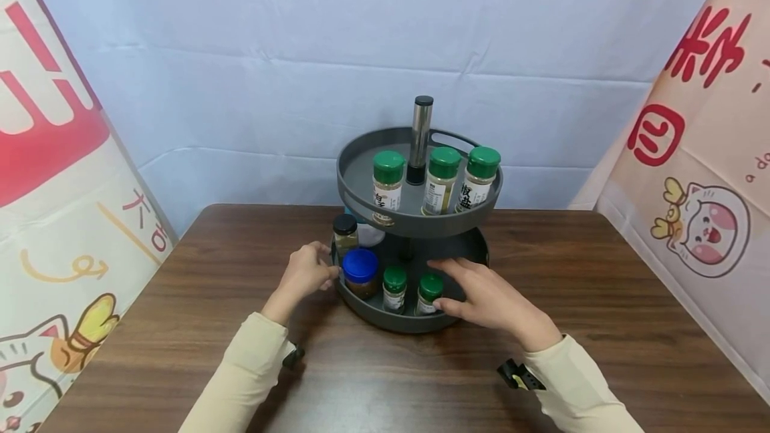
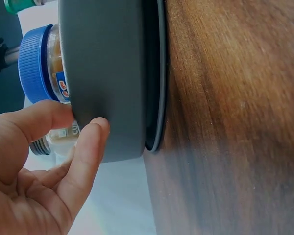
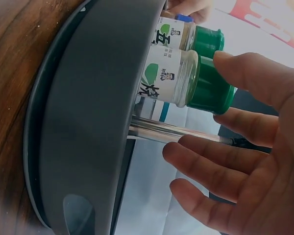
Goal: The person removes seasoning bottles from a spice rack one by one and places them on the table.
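A dark grey two-tier turntable rack has a lower tray (image 1: 463, 252) and an upper tray (image 1: 361, 172). My left hand (image 1: 303, 272) pinches the lower tray's rim at the left; in the left wrist view, the thumb is at its edge and a fingertip against its outer wall (image 2: 108, 73). Beside it in the tray stand a blue-lidded jar (image 1: 361, 271) and a black-lidded jar (image 1: 345, 232). My right hand (image 1: 484, 289) spreads loosely around the green cap (image 3: 213, 85) of a small spice jar (image 1: 430, 293); whether its fingertips touch is unclear. Another green-capped jar (image 1: 394, 289) stands left of it.
Three green-capped shakers (image 1: 388, 182) stand on the upper tray around a metal post (image 1: 422, 129). Something white (image 1: 369, 235) sits behind the black-lidded jar, partly hidden. The rack stands on a brown wooden table (image 1: 252, 239), with a pale cloth (image 1: 289, 105) behind.
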`<move>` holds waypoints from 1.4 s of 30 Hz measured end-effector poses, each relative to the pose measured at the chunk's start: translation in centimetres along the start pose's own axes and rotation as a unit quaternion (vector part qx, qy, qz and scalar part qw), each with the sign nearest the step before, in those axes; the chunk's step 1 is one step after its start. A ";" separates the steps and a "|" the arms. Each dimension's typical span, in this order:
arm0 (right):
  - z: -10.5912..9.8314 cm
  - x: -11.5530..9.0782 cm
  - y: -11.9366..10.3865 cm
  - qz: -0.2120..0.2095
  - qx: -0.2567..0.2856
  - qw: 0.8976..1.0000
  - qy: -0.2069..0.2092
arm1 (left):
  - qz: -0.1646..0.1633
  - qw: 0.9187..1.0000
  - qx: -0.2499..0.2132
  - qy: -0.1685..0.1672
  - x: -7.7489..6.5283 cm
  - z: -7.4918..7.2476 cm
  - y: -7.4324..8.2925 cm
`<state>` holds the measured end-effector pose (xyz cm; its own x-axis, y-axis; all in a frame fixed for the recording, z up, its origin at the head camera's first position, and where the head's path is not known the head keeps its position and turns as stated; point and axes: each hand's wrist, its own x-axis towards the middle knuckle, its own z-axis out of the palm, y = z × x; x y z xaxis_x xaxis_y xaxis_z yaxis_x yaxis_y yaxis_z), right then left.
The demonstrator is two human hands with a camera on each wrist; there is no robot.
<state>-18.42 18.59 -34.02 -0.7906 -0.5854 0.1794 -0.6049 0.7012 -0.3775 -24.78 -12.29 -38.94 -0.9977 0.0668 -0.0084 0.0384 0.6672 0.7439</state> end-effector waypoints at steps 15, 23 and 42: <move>0.7 0.5 -0.3 -0.058 -0.006 0.998 0.008 | -0.028 0.999 -0.026 0.003 0.1 0.4 0.1; 1.8 1.1 -0.3 -0.085 -0.003 0.996 0.017 | -0.035 0.999 -0.039 -0.001 0.4 0.5 0.2; 1.9 1.6 -0.4 -0.072 -0.003 0.997 0.002 | -0.037 0.998 -0.060 -0.003 0.6 0.5 0.3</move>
<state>-19.23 16.57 -35.30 -0.6954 -0.6788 0.2357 -0.7132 0.6122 -0.3413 -25.36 -11.67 -39.08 -0.9972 0.0254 -0.0701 -0.0426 0.5776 0.8152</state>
